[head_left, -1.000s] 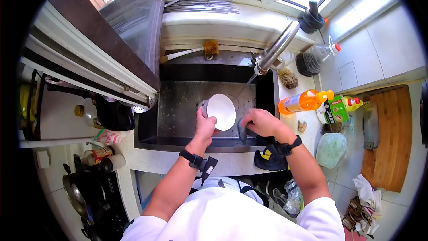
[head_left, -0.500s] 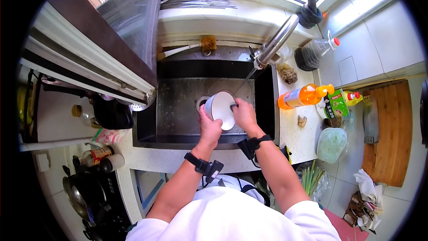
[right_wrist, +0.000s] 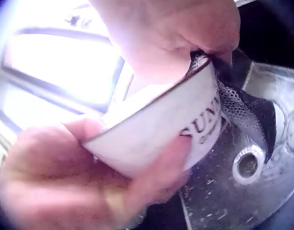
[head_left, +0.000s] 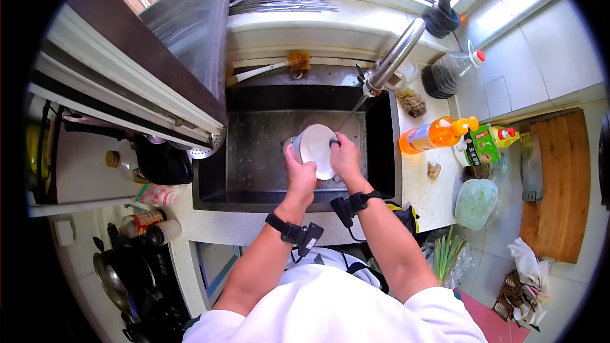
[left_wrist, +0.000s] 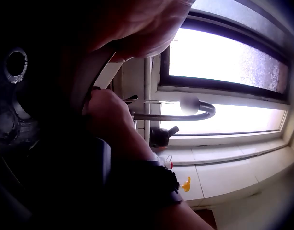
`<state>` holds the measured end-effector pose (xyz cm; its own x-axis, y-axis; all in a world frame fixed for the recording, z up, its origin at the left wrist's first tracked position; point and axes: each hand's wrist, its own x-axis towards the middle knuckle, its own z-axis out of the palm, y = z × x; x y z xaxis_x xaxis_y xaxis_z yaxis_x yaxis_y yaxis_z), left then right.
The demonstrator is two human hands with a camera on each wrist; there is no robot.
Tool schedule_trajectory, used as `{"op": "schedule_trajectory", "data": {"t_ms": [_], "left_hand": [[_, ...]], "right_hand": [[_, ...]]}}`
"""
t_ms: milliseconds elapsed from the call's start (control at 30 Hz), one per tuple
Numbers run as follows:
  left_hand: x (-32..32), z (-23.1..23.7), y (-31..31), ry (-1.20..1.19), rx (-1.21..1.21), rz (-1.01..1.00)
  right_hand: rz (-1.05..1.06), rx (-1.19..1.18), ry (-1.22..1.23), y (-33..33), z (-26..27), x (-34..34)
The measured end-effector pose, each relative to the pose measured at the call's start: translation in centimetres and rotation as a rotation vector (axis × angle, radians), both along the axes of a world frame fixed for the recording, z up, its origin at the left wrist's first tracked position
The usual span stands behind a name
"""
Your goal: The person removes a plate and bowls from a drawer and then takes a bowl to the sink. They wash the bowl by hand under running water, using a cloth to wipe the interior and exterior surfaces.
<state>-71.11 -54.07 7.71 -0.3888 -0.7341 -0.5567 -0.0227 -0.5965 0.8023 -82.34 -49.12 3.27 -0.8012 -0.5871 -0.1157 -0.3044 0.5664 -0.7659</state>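
Over the sink [head_left: 254, 168], my left hand [head_left: 301, 176] grips a white bowl [head_left: 314, 146] that is tilted, its inside facing up. In the right wrist view, dark lettering shows on the bowl's outer wall, with the left thumb and fingers around its lower side. My right hand [head_left: 345, 160] is at the bowl's right rim and pinches a dark mesh cloth [right_wrist: 240, 112]. The cloth folds over the rim and hangs down outside. The right fingertips inside the bowl are partly hidden. The left wrist view is mostly dark.
A metal faucet [head_left: 397, 57] arches over the back right of the sink, with a thin stream below it. A brush [head_left: 264, 72] lies behind the basin. On the right counter are an orange bottle [head_left: 432, 136] and a brown scrubber [head_left: 412, 103]. A drain [right_wrist: 236, 173] shows below.
My right hand has moved left with the cloth, from beside the bowl to its rim. Since half a second ago, the bowl and both hands have shifted only slightly.
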Motion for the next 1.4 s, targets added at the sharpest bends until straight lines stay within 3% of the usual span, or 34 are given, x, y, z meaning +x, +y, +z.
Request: {"op": "schedule_trajectory", "data": {"t_ms": [100, 200, 333, 433, 600, 700, 733, 833, 933, 1067, 1167, 1333, 1400], "left_hand": [[0.2, -0.5, -0.3, 0.033, -0.027, -0.004], [0.2, -0.6, -0.4, 0.002, -0.077, -0.098], [0.4, 1.2, -0.8, -0.084, -0.04, -0.243], [0.6, 0.9, -0.7, -0.132, -0.018, -0.287], [-0.5, 1.0, 0.0, -0.093, 0.026, -0.081], [-0.7, 1.0, -0.7, -0.029, -0.017, -0.028], [-0.8, 0.7, -0.8, -0.011, -0.025, -0.02], [-0.9, 0.6, -0.7, -0.007, -0.07, -0.097], [-1.1, 1.2, 0.1, -0.167, -0.117, -0.186], [-0.7, 1.7, 0.1, -0.144, -0.074, -0.204], [-0.7, 1.6, 0.4, -0.117, -0.039, -0.177], [-1.2, 1.9, 1.1, -0.077, -0.076, -0.097], [-1.4, 0.1, 1.2, -0.172, -0.248, -0.131]], "right_hand": [[-0.045, -0.083, -0.065, 0.3, 0.2, 0.3], [0.052, -0.172, 0.121, 0.5, 1.3, -0.4], [0.272, 0.144, 0.364, 0.7, 3.0, -2.1], [0.302, 0.282, 0.369, 0.7, 4.1, -2.3], [0.086, 0.263, 0.112, 0.7, 3.0, -1.3], [0.022, -0.131, -0.036, 1.4, 1.2, 0.0], [0.047, -0.149, -0.004, 1.2, 1.5, -0.2], [0.066, -0.113, 0.055, 1.0, 2.9, -0.7], [0.114, 0.104, 0.162, 0.7, 3.2, -1.7], [0.144, 0.242, 0.27, 0.7, 3.5, -1.9], [0.102, 0.313, 0.216, 0.5, 4.1, -2.0], [0.028, 0.18, 0.062, 0.6, 2.2, -1.7], [-0.042, 0.126, 0.014, 0.3, 2.2, -1.5]]}}
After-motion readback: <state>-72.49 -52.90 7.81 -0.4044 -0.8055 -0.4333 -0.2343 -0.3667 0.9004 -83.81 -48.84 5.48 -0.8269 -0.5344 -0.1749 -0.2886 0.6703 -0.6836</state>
